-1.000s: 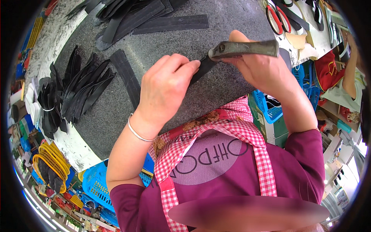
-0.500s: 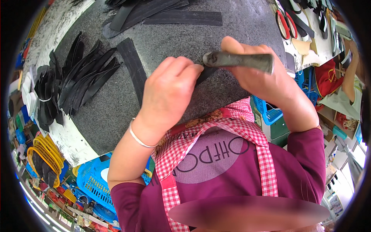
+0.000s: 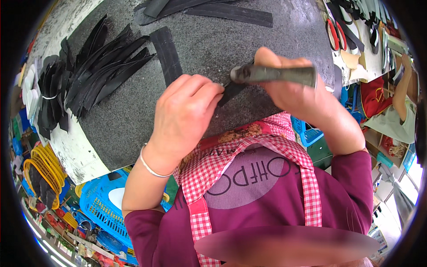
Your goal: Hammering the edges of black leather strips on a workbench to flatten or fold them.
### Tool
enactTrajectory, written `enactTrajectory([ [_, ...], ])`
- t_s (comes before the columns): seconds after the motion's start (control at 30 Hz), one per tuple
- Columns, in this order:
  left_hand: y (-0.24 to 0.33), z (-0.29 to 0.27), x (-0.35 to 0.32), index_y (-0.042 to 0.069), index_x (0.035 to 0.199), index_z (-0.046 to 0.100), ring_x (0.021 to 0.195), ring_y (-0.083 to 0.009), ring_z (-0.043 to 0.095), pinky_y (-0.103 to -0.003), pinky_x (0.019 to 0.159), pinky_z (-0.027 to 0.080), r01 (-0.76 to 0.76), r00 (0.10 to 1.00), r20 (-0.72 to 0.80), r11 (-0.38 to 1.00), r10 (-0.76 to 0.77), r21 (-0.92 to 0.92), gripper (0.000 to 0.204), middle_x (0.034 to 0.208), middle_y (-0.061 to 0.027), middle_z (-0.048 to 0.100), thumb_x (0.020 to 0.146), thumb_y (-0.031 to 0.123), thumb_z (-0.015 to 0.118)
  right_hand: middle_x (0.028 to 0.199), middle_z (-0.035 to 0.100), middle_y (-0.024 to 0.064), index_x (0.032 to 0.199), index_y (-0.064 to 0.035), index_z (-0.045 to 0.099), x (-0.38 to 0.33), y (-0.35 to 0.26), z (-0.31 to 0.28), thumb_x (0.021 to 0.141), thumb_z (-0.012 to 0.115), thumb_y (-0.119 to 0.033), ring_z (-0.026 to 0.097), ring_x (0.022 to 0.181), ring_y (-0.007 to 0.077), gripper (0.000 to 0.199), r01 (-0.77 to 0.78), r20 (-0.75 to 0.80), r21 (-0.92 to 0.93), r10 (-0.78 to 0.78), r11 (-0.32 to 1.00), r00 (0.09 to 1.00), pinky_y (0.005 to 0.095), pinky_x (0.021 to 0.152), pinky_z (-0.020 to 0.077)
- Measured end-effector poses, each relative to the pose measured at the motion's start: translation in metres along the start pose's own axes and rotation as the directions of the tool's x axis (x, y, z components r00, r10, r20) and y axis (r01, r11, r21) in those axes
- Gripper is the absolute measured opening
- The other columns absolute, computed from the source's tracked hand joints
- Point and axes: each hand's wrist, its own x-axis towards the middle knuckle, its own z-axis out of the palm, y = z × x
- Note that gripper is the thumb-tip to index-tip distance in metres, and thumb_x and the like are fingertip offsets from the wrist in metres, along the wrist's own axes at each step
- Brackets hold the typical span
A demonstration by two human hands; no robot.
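My left hand (image 3: 184,115) presses a black strip (image 3: 230,91) flat on the dark grey stone slab (image 3: 209,40), fingers curled over it. My right hand (image 3: 296,95) grips a grey metal-handled tool (image 3: 273,74), whose end meets the strip at my left fingertips. Most of the strip is hidden under my left hand. A thin bangle circles my left wrist.
A loose black strip (image 3: 167,55) lies on the slab beyond my left hand. A fan of several black strips (image 3: 104,66) lies at the left, more at the far edge (image 3: 227,13). Red-handled scissors (image 3: 333,33) lie at the upper right. Blue and yellow baskets (image 3: 100,207) stand below left.
Both hands sit lower and nearer in the picture than before. The tool stays in my right hand and my left hand stays on the strip.
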Motion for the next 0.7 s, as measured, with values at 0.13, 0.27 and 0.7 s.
enactTrajectory([
  [0.13, -0.002, -0.002, -0.012, 0.005, 0.102, 0.079, 0.089, -0.0273, 0.071, -0.039, 0.078, 0.06, -0.01, 1.0, -0.011, 0.999, 0.01, 0.045, 0.018, 0.097, -0.0074, 0.072, 0.084, 0.003, 0.08, 0.079, 0.065, 0.0125, 0.115, -0.0128, 0.054, 0.005, -0.018, 0.002, 0.096, 0.07, -0.012, 0.07, 0.066, 0.0395, 0.025, 0.017, 0.014, 0.002, -0.017, 1.0, 1.0, 0.051, 0.054, 0.0527],
  [0.27, -0.007, -0.008, -0.028, 0.005, 0.103, 0.078, 0.087, -0.0286, 0.071, -0.04, 0.076, 0.059, 0.015, 1.0, -0.007, 1.0, -0.014, 0.011, 0.018, 0.097, -0.0082, 0.073, 0.086, 0.004, 0.083, 0.079, 0.067, 0.012, 0.115, -0.0118, 0.056, 0.01, -0.017, 0.005, 0.101, 0.069, -0.015, 0.071, 0.065, 0.0378, 0.02, 0.045, 0.022, -0.013, -0.045, 0.999, 0.999, 0.0478, 0.054, 0.0543],
  [0.7, -0.005, -0.014, -0.052, 0.009, 0.102, 0.08, 0.084, -0.0219, 0.068, -0.037, 0.072, 0.05, 0.041, 0.995, -0.094, 0.987, -0.026, 0.154, 0.018, 0.093, -0.002, 0.07, 0.084, 0.008, 0.083, 0.078, 0.063, 0.0149, 0.104, -0.0075, 0.056, 0.032, -0.039, 0.005, 0.093, 0.07, -0.006, 0.069, 0.07, 0.0429, 0.018, 0.162, 0.102, 0.054, -0.167, 0.985, 0.981, 0.0512, 0.057, 0.051],
])
